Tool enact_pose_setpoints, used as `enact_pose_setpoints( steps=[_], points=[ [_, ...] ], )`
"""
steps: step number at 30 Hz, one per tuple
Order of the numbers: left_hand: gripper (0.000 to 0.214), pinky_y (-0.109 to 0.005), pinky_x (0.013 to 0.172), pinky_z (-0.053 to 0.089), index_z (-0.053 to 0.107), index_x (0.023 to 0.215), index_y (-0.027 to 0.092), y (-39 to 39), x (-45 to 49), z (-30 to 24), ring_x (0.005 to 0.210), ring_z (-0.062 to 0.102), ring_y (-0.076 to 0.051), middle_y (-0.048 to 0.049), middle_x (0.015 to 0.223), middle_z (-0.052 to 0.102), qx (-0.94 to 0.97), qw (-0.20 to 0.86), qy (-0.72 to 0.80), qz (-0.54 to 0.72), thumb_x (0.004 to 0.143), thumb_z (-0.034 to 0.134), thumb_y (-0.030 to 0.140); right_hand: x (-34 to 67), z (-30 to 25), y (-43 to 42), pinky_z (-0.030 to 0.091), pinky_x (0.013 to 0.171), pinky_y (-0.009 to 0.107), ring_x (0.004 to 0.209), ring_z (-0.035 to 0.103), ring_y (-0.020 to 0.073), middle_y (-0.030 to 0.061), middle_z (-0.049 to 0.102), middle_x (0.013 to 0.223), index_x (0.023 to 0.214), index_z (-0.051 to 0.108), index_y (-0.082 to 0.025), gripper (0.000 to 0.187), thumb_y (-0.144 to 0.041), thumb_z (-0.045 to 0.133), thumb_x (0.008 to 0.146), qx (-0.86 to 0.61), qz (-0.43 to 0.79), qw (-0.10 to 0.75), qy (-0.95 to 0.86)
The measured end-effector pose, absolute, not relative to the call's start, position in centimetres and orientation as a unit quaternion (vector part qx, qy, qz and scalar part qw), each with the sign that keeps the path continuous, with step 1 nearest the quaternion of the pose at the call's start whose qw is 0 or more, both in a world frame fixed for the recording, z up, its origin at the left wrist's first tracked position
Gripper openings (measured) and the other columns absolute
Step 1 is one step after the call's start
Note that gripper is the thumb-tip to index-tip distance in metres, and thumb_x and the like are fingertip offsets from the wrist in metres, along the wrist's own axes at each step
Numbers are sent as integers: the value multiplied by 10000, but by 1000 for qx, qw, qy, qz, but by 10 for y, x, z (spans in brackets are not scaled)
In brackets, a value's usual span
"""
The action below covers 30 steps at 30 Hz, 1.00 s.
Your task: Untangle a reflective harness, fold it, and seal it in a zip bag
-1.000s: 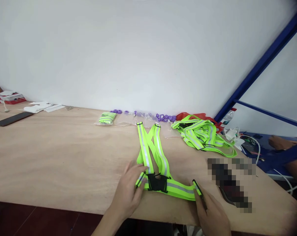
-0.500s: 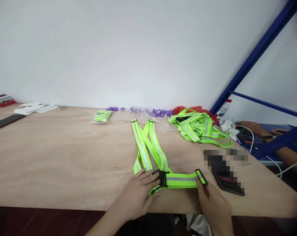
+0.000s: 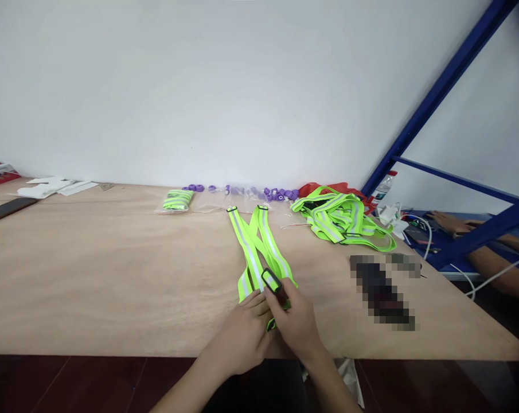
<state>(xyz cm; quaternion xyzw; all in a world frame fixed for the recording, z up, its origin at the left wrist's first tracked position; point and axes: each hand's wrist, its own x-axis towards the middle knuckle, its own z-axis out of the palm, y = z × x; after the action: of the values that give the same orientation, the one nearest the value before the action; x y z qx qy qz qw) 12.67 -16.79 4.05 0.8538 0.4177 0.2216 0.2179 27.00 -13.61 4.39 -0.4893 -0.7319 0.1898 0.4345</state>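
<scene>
A neon-yellow reflective vest [image 3: 253, 255] made of elastic straps with silver stripes lies on the table, its two shoulder straps pointing away from me. My left hand [image 3: 242, 332] rests on its lower part, fingers laid flat over the straps. Pinched in my right hand [image 3: 296, 321] is the end of the side strap, with a black buckle [image 3: 271, 280] showing above the thumb. This end is folded over the vest's middle, next to my left fingers. Both hands hide the vest's centre and most of the folded strap.
Behind lie a bagged folded vest [image 3: 177, 199], clear plastic bags [image 3: 211, 201], several purple rolls [image 3: 280, 194] and a pile of reflective straps [image 3: 345, 215]. A blurred-out dark object [image 3: 382, 292] is at right. Beyond the blue frame [image 3: 440, 86], another person's arms [image 3: 491, 258] show.
My right hand has brought the strap end leftward from the right side, folding it over the vest's middle. My left hand stays on the vest. The view has shifted slightly.
</scene>
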Motion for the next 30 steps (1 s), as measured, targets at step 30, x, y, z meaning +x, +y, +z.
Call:
enact_pose_setpoints(
  steps=[30],
  points=[
    [427, -521, 1178, 395, 558, 1406, 220, -167, 128, 26, 1411, 451, -275, -86, 1503, 516, 860, 153, 428, 231, 981, 521, 233, 388, 22, -109, 594, 893, 388, 1054, 713, 262, 121, 757, 1149, 1136, 707, -188, 560, -487, 834, 680, -517, 384, 678, -354]
  ],
)
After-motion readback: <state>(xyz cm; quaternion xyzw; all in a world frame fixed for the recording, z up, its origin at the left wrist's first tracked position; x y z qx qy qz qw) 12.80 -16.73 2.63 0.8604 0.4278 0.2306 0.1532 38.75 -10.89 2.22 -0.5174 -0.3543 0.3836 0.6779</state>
